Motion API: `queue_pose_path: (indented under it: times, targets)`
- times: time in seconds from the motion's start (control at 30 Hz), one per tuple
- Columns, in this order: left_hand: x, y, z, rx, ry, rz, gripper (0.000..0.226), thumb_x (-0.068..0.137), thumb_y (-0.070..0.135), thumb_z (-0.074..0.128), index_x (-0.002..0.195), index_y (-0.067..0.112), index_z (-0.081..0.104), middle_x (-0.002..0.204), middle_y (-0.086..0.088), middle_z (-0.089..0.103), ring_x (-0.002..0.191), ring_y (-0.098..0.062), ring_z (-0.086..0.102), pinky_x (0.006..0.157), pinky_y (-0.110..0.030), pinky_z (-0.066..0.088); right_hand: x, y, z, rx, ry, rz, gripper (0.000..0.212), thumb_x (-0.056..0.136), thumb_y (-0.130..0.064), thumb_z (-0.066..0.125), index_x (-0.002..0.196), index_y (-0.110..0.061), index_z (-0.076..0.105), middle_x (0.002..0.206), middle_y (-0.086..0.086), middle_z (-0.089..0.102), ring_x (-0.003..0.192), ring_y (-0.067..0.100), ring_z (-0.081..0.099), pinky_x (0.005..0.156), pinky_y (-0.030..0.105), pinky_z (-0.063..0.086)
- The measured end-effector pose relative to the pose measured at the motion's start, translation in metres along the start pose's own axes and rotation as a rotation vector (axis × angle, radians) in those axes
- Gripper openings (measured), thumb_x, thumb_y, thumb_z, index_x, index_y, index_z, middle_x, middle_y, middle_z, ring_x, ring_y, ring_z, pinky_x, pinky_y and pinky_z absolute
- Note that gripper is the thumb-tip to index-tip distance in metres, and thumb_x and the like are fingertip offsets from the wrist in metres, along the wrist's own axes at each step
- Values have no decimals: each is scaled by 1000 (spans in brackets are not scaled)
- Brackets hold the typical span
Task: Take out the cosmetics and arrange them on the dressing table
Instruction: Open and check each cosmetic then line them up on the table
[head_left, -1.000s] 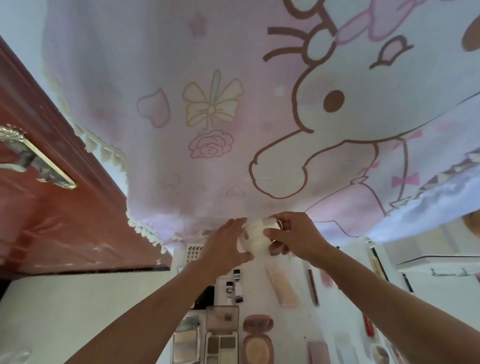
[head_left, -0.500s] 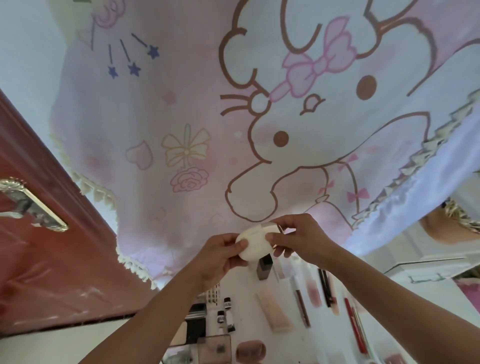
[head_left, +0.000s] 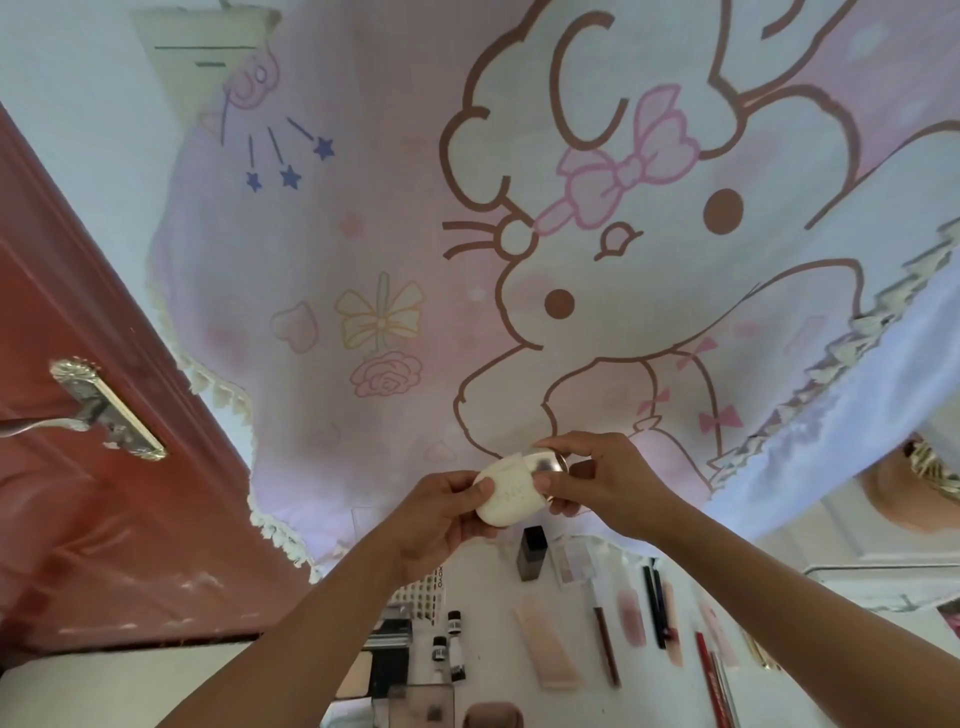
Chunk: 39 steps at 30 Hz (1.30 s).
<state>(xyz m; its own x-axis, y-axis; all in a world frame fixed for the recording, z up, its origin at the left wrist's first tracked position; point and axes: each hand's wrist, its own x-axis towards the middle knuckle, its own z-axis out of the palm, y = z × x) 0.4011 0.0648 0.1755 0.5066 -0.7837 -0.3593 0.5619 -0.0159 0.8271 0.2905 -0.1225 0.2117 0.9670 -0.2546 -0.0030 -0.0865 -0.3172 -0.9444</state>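
A cream-white round compact (head_left: 506, 493) is held up between both hands above the white dressing table (head_left: 498, 649). My left hand (head_left: 441, 512) grips its left side with thumb and fingers. My right hand (head_left: 605, 486) pinches its right edge, where a shiny metallic part (head_left: 545, 462) shows. Below them cosmetics lie in rows on the table: a dark square bottle (head_left: 531, 552), a pink blush palette (head_left: 574, 564), a beige tube (head_left: 545, 647), two small dropper bottles (head_left: 449, 644), and pencils and lip sticks (head_left: 657, 605) to the right.
A pink cartoon-rabbit cloth (head_left: 519, 260) with a fringed edge hangs behind the table. A red-brown door (head_left: 78, 467) with a metal handle (head_left: 98, 410) stands at the left. Palettes and compacts (head_left: 395, 660) lie at the table's near edge. White furniture (head_left: 883, 577) stands at the right.
The view has tilted upward, so more of the cloth shows and less of the table. Both hands still hold the compact; a shiny metallic part now shows at its right side.
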Motion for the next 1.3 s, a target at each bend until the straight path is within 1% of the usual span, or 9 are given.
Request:
queue_pose_path:
  times: [0.33, 0.5, 0.57, 0.73, 0.93, 1.0, 1.1, 1.17, 1.3]
  targets:
    - [-6, -2, 0, -103, 10, -38, 39, 93, 19, 53, 117, -12, 56, 103, -20, 66, 75, -22, 68, 59, -25, 57, -8, -1, 2, -150, -43, -74, 29, 86, -13, 73, 115, -13, 68, 98, -8, 66, 75, 9, 65, 68, 24, 54]
    - [-5, 3, -2, 25, 86, 83, 28, 90, 8, 58, 115, -4, 61, 114, -18, 67, 100, -29, 67, 69, -31, 60, -10, -8, -4, 105, -29, 266, 38, 91, -41, 60, 106, -7, 70, 90, 14, 74, 73, 27, 71, 67, 34, 59]
    - [-7, 2, -2, 117, 102, 116, 23, 91, 6, 58, 112, -1, 64, 112, -16, 69, 103, -30, 67, 71, -32, 60, -10, -9, -3, 152, -65, 362, 36, 93, -36, 62, 100, -2, 71, 85, 17, 74, 71, 28, 71, 64, 31, 57]
    - [-10, -4, -6, 199, 120, 96, 21, 94, 12, 57, 109, 0, 66, 112, -18, 68, 104, -34, 66, 84, -46, 56, -10, -6, -1, 29, -26, 219, 19, 85, -5, 73, 103, -10, 70, 85, 1, 75, 76, 14, 72, 67, 23, 57]
    - [-14, -6, -9, 157, 144, 62, 22, 94, 13, 56, 107, -3, 65, 113, -21, 67, 104, -36, 66, 85, -44, 57, -16, 1, 11, -354, 16, -17, 20, 86, -15, 72, 98, -30, 64, 97, -12, 69, 92, 1, 64, 77, 18, 53]
    - [-15, -6, -11, 153, 134, 74, 23, 93, 13, 57, 109, -1, 65, 113, -20, 68, 103, -36, 66, 82, -42, 58, -17, -1, 11, -170, -9, 119, 15, 91, -27, 67, 106, -23, 65, 99, -5, 72, 88, 10, 69, 74, 24, 56]
    - [-16, -5, -10, 163, 127, 93, 19, 93, 10, 57, 108, 2, 66, 111, -18, 69, 103, -35, 67, 76, -37, 60, -16, -5, 10, 93, -68, 407, 45, 95, -46, 54, 106, -5, 69, 91, 13, 76, 77, 25, 73, 66, 32, 58]
    - [-15, -5, -8, 185, 121, 101, 19, 93, 9, 57, 108, 2, 66, 111, -18, 69, 103, -34, 67, 78, -39, 59, -17, -7, 9, 137, -105, 443, 42, 93, -42, 60, 103, -2, 70, 90, 15, 76, 77, 26, 72, 66, 29, 57]
    - [-16, -7, -9, 206, 117, 88, 19, 94, 10, 57, 109, 3, 66, 112, -16, 69, 104, -32, 67, 86, -45, 56, -15, -6, 6, 33, -91, 302, 27, 84, -6, 73, 108, -13, 64, 101, 6, 74, 87, 19, 71, 71, 26, 57]
